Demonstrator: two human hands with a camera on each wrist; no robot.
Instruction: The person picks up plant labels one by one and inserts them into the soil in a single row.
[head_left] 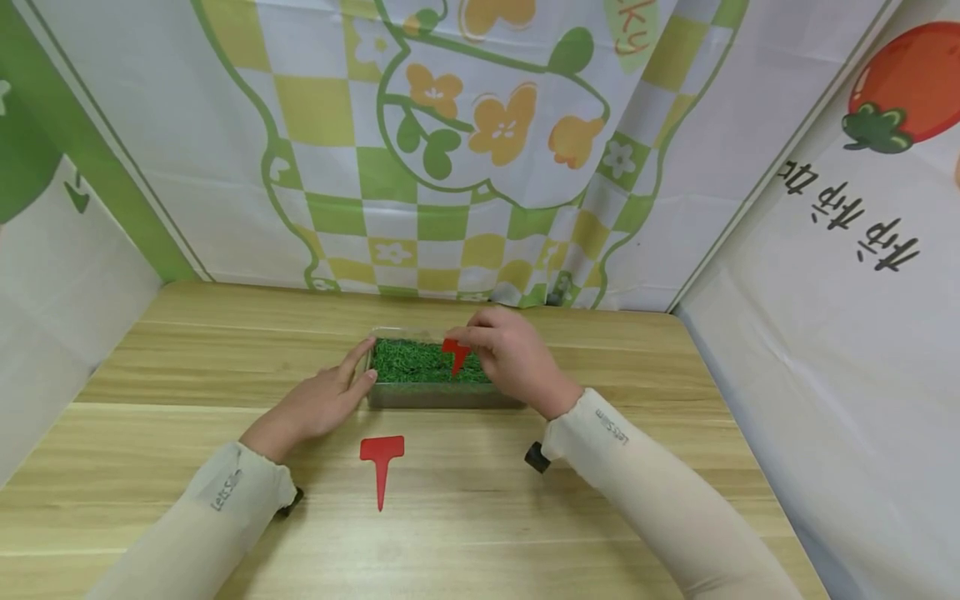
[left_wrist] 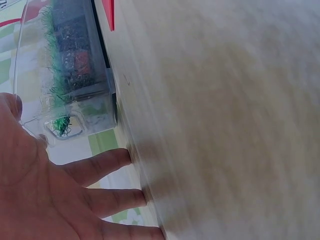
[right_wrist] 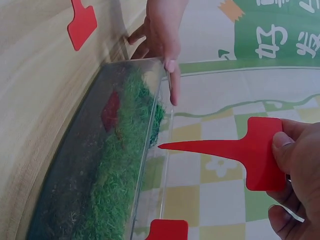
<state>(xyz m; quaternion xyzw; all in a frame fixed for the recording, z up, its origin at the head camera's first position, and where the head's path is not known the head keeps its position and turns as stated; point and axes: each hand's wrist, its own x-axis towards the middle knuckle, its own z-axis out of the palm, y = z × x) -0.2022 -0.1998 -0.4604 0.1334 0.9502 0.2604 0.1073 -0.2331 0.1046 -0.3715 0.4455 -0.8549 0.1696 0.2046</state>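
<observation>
A red T-shaped plant label is pinched between the thumb and fingers of my right hand. Its pointed stem hangs over the clear plastic box of green artificial grass, seen tip-down in the head view. At the box's left end, my left hand touches the rim with thumb and index finger; the other fingers spread out straight towards the table. A second red label lies flat on the table before the box. Part of another red label shows beside the box in the right wrist view.
The box stands on a wood-grain table, near its back edge. Behind it hangs a printed curtain with checks and flowers. Printed white sheets line the sides. Dark wrist gear sits under the right sleeve.
</observation>
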